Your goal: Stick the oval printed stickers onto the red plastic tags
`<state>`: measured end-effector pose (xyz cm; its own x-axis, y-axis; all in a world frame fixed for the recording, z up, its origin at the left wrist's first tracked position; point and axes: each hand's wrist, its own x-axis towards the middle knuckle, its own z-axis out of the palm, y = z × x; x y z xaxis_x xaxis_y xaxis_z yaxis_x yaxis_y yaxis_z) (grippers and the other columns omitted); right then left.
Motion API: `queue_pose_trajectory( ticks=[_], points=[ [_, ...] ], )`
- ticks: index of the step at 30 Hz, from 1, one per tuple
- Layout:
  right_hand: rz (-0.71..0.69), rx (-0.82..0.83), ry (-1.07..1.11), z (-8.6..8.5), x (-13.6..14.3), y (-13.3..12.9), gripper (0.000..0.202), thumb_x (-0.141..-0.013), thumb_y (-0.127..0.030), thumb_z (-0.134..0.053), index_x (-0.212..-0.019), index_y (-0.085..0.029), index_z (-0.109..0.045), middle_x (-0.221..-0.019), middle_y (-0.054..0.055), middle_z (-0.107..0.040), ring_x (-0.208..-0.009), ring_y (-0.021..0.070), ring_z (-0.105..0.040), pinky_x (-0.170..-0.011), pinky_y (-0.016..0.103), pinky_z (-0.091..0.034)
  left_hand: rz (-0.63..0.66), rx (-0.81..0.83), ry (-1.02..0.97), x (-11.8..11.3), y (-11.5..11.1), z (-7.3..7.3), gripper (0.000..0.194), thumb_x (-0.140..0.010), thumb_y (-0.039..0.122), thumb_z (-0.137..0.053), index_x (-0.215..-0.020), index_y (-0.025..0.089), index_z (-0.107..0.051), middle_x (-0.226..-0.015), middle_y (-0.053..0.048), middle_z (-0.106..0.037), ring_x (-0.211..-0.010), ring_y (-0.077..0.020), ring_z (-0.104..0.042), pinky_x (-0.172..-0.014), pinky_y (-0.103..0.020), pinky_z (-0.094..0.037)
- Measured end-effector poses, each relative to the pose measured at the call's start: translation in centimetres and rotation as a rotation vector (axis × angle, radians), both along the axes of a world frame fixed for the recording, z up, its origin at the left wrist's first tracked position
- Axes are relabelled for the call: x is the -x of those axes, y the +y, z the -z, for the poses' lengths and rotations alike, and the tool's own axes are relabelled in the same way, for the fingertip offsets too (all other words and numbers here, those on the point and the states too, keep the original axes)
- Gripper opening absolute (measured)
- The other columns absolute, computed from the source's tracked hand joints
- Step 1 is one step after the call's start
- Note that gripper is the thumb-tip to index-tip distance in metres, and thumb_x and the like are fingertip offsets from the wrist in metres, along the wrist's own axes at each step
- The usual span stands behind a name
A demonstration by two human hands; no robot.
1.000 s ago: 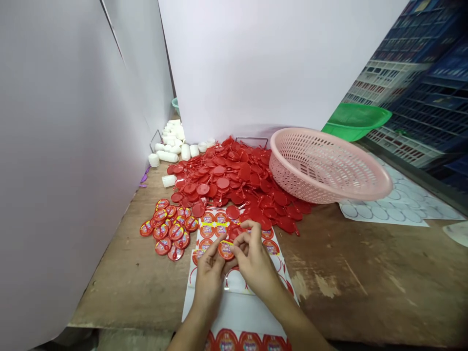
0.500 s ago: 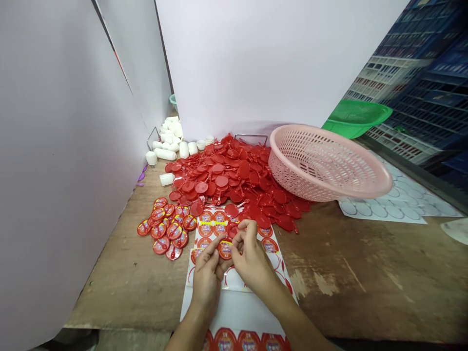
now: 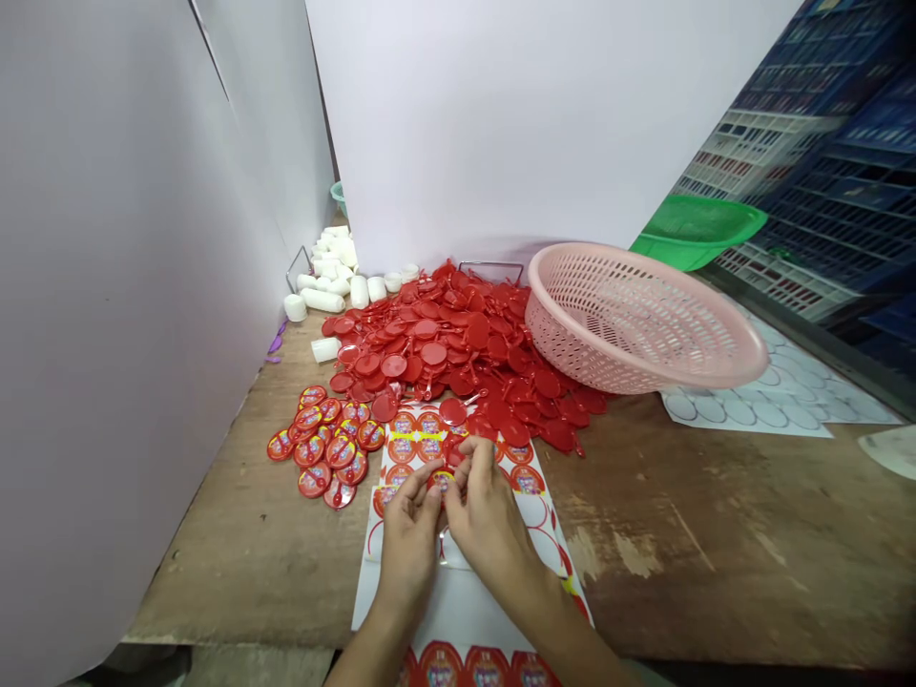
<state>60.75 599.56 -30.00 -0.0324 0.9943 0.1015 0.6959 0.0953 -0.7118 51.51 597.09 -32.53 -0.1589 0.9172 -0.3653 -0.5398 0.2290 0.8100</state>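
Between my two hands is a red plastic lid with a round printed sticker on its face. My left hand grips the lid's left edge with fingers and thumb. The fingers of my right hand close on its right side and partly cover it. Beneath both hands lies a sheet of round red stickers, with bare white backing showing nearer me. A heap of plain red lids rises just beyond the sheet. To the left sits a cluster of lids bearing stickers.
A pink perforated basket stands right of the heap, with a green basket behind it. White plastic containers lie at the back left. Used sticker sheets rest on the right. White panels wall off the back and left.
My thumbs have come closer together over the stickered lid, and my right hand now covers more of it. The heap and the cluster look the same.
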Motion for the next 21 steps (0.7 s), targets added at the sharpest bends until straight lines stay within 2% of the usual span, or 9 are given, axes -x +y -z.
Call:
queue_pose_trajectory(
  ticks=[4, 6, 8, 11, 14, 16, 21],
  points=[
    [0.016, 0.032, -0.152, -0.5, -1.4, 0.6, 0.031, -0.079, -0.015, -0.057, -0.109, -0.017, -0.047, -0.085, 0.011, -0.064, -0.083, 0.0288, -0.062, -0.082, 0.045, -0.044, -0.005, -0.033, -0.013, -0.1, 0.0, 0.2, 0.040, -0.071, 0.035, -0.076, -0.104, 0.017, -0.066, -0.103, -0.009, -0.072, -0.090, -0.0222, -0.071, -0.078, -0.030, -0.058],
    [-0.081, 0.085, -0.020, -0.4, -2.2, 1.3, 0.030, -0.075, -0.012, -0.060, -0.104, -0.018, -0.054, -0.083, 0.007, -0.063, -0.080, 0.0252, -0.061, -0.079, 0.040, -0.046, 0.024, -0.030, -0.038, -0.1, 0.0, 0.2, 0.044, -0.070, 0.034, -0.078, -0.107, 0.016, -0.064, -0.097, -0.009, -0.073, -0.081, -0.0208, -0.072, -0.074, -0.031, -0.058],
    [-0.219, 0.112, 0.220, 0.1, -2.6, 1.9, 0.022, -0.075, -0.008, -0.056, -0.092, -0.020, -0.061, -0.082, 0.004, -0.061, -0.075, 0.0193, -0.059, -0.069, 0.031, -0.048, 0.068, -0.019, -0.068, 0.1, 0.1, -0.1, 0.048, -0.066, 0.029, -0.081, -0.108, 0.014, -0.063, -0.091, -0.008, -0.074, -0.074, -0.0195, -0.072, -0.071, -0.030, -0.059],
    [-0.322, -0.008, 0.436, 1.1, -2.4, 1.6, 0.023, -0.081, -0.007, -0.050, -0.087, -0.021, -0.068, -0.085, 0.004, -0.060, -0.077, 0.0164, -0.058, -0.066, 0.026, -0.048, 0.062, -0.020, -0.132, 0.2, 0.2, -0.5, 0.037, -0.067, 0.030, -0.080, -0.097, 0.012, -0.067, -0.087, -0.008, -0.074, -0.073, -0.0193, -0.071, -0.067, -0.029, -0.058],
    [-0.381, -0.219, 0.389, 1.6, -2.2, 0.4, 0.033, -0.088, -0.009, -0.045, -0.104, -0.024, -0.069, -0.094, 0.007, -0.058, -0.087, 0.0179, -0.057, -0.075, 0.030, -0.050, 0.022, -0.048, -0.144, 0.3, 0.1, -0.5, 0.028, -0.072, 0.034, -0.077, -0.088, 0.012, -0.068, -0.083, -0.007, -0.074, -0.075, -0.0178, -0.070, -0.065, -0.026, -0.057],
    [-0.403, -0.251, 0.377, 1.7, -2.3, -0.4, 0.036, -0.090, -0.010, -0.044, -0.112, -0.026, -0.068, -0.094, 0.007, -0.056, -0.086, 0.0177, -0.056, -0.074, 0.030, -0.050, 0.044, -0.063, -0.102, 0.3, 0.1, -0.2, 0.028, -0.072, 0.032, -0.077, -0.088, 0.012, -0.068, -0.075, -0.005, -0.073, -0.066, -0.0151, -0.068, -0.059, -0.023, -0.054],
    [-0.269, -0.008, 0.589, 1.8, -2.5, -1.1, 0.027, -0.089, -0.017, -0.051, -0.110, -0.027, -0.066, -0.097, 0.004, -0.056, -0.091, 0.0175, -0.057, -0.076, 0.028, -0.050, 0.077, -0.117, 0.063, 0.1, -0.1, 0.1, 0.028, -0.073, 0.036, -0.075, -0.086, 0.012, -0.067, -0.068, -0.002, -0.070, -0.045, -0.0091, -0.059, -0.045, -0.019, -0.045]
  ],
)
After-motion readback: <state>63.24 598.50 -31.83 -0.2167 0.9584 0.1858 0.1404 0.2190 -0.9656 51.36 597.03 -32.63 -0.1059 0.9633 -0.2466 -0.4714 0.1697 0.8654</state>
